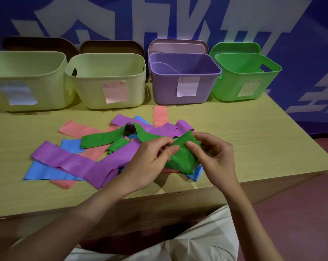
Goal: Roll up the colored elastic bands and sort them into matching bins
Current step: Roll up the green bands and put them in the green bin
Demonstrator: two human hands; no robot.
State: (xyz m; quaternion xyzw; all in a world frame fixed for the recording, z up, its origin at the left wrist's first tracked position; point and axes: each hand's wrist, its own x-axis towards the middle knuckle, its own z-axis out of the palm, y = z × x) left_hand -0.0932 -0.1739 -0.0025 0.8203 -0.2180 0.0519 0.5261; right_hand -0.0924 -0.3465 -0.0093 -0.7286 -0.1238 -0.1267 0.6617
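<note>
Both my left hand (150, 157) and my right hand (212, 153) pinch a green band (182, 157) over the wooden table (262, 140). More bands (74, 162) lie in a pile. Behind them stand four bins: two pale yellow (106, 80), one purple (183, 78), one green (244, 76). Each wears a paper label (187, 86) I cannot read. A blue wall (310, 44) has big white shapes.

Bin labels (114, 91) are way too blurry to read, leftmost bin (25, 80) runs off frame, blue bands (46, 172) mostly buried under purple ones (74, 162).
</note>
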